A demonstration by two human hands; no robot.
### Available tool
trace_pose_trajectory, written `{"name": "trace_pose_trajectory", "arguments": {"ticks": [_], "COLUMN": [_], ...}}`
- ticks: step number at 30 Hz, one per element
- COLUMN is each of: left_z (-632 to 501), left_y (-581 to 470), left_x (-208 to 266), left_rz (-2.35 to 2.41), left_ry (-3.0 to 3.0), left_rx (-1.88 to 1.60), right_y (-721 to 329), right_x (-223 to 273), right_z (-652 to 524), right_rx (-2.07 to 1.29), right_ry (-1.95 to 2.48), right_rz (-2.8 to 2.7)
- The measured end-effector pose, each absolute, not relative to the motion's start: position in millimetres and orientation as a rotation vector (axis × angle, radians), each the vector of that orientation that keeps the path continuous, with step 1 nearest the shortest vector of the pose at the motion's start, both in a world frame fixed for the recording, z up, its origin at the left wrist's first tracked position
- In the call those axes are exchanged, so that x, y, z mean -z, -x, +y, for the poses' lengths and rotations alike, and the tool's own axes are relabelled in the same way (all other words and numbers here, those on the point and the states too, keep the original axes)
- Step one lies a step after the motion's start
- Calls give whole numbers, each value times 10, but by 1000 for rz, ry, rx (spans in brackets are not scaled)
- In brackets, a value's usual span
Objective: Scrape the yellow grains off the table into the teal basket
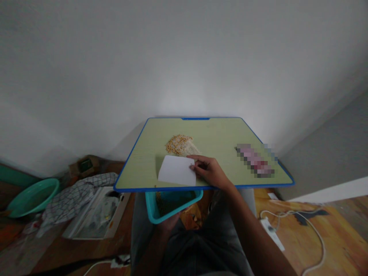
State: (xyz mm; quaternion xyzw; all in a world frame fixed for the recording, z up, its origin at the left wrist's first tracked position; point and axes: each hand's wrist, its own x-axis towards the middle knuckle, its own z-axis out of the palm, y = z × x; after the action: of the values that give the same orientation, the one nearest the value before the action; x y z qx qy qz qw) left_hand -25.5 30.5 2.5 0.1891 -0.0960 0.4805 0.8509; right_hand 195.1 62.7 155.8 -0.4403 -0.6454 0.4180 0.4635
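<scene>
Counter (221, 134) stands against the wall. Pile of grains (180, 144) lies on it, left of centre. White card (177, 170) lies in front of the pile, near the front edge, touching the pile's near side. Right hand (211, 171) rests on the card's right edge. Blurred flat object (255, 160) lies toward the right edge, well apart from the pile. Tray (151, 210) sits below the front edge, under the card, with the left hand (169, 222) beneath it. Basin (33, 196) on the floor, far left.
</scene>
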Motion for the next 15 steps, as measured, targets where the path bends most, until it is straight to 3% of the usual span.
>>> {"name": "trace_pose_trajectory", "arguments": {"ticks": [3,5,9,15], "left_z": [281,268,267,291], "left_y": [210,180,147,196], "left_x": [-206,-338,-448,-255], "left_rz": [490,700,676,604], "left_ry": [-153,-47,-25,-40], "left_rx": [-1146,-1160,-1136,-1141], "right_y": [-1900,-1893,-1915,-1930], "right_x": [-1582,-1590,-1580,-1561], "right_z": [632,628,626,622], "right_rx": [-1002,-1000,-1008,-980], "right_ry": [1080,1076,1068,1063], "right_rz": [-1613,-1619,-1635,-1667]}}
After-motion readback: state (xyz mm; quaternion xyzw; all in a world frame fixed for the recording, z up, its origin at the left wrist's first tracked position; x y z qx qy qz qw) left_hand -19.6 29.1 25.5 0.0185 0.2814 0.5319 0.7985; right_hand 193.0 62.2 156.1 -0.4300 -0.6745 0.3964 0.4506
